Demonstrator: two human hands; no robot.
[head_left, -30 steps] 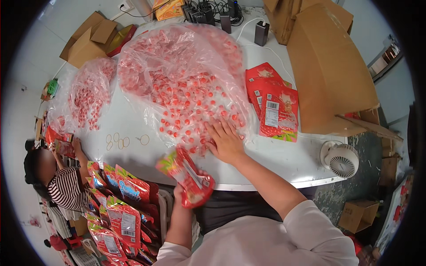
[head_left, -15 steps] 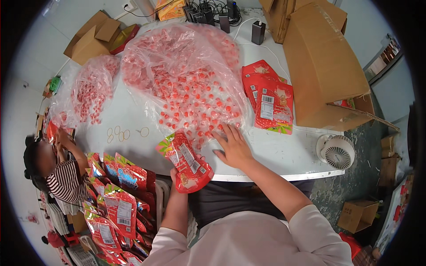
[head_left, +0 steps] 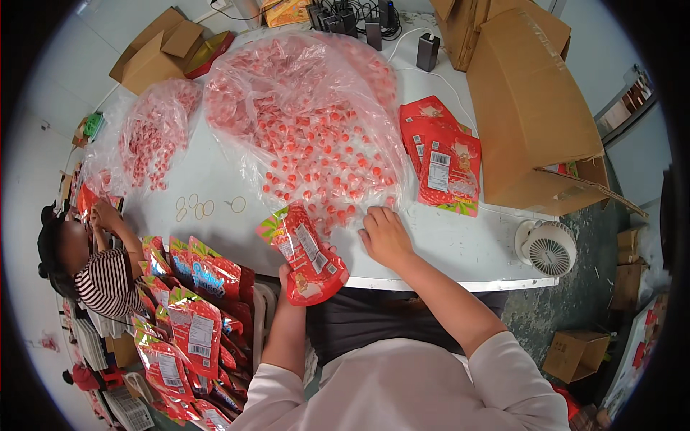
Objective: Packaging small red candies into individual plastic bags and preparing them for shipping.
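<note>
In my left hand (head_left: 285, 279) is a red candy pouch (head_left: 307, 256) with a green-leaf pattern at its top end. It is tilted over the table's near edge, and my fingers wrap round its sides. To its right, my right hand (head_left: 386, 235) rests low over the white table, its fingers curled inward. Whatever those fingers may hold is hidden beneath them. Just beyond both hands, small red candies in clear wrappers (head_left: 327, 169) spill from a large clear plastic bag (head_left: 248, 79).
Flat red pouches (head_left: 451, 172) lie stacked at right, beside a large cardboard box (head_left: 528, 108). A small white fan (head_left: 548, 248) stands at the table's right corner. Filled pouches (head_left: 194, 330) crowd a container at lower left, near another person (head_left: 108, 284). Rubber bands (head_left: 205, 208) lie on the table.
My right hand has drawn back a little from the candies, and its spread fingers have curled in. My left hand keeps hold of the pouch. The view has shifted slightly.
</note>
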